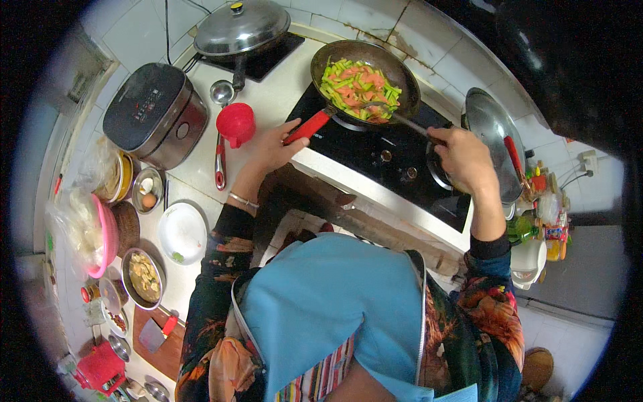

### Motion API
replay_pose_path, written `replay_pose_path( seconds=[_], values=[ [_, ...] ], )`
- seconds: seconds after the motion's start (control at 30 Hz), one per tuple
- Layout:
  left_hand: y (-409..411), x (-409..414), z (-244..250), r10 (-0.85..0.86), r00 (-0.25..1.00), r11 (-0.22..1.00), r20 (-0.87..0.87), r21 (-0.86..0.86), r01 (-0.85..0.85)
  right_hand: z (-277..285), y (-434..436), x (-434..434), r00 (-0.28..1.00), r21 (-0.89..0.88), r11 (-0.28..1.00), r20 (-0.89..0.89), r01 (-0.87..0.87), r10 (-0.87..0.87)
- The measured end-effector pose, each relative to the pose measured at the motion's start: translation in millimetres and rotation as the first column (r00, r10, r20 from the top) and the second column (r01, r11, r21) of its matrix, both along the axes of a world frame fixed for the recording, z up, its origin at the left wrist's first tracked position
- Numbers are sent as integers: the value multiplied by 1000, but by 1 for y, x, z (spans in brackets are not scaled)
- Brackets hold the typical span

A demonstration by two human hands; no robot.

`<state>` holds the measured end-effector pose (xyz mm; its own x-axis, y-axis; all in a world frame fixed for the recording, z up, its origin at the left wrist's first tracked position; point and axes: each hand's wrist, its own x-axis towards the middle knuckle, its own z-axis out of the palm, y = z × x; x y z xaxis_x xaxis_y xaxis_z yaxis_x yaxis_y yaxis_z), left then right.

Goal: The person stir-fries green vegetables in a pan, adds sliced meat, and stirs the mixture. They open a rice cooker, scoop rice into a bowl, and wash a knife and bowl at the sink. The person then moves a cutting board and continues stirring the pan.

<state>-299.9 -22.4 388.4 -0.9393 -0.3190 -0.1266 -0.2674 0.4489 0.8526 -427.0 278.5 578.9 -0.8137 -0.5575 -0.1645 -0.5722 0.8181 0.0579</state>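
Note:
My left hand [276,148] is around the end of the red handle [310,126] of a dark wok [407,83], which sits on the black gas stove [371,145]. In the wok lie green vegetable pieces and pinkish-orange slices [374,80]. My right hand [464,158] grips a long metal spatula [414,123] by its handle, its blade end among the food near the wok's right side. A red plastic cup [236,123] and a steel ladle [221,93] with a red-trimmed handle lie on the counter left of my left hand.
A lidded pan [241,30] stands at the back left, beside a rice cooker [155,115]. A white plate [183,233], a bowl of food [144,279] and a cleaver [153,335] on a cutting board are along the left counter. A second wok [495,135] and bottles stand right.

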Motion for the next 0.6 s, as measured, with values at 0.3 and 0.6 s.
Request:
replay_pose_path(
  seconds=[0.3,0.6],
  values=[
    [-55,52,-60,696,714,667,72,304,-680,-9,18,-50,997,-52,998,-75,32,-35],
    [-64,54,-94,589,780,497,211,667,-555,-32,2,-62,995,-125,988,25,94,-92]
  ],
)
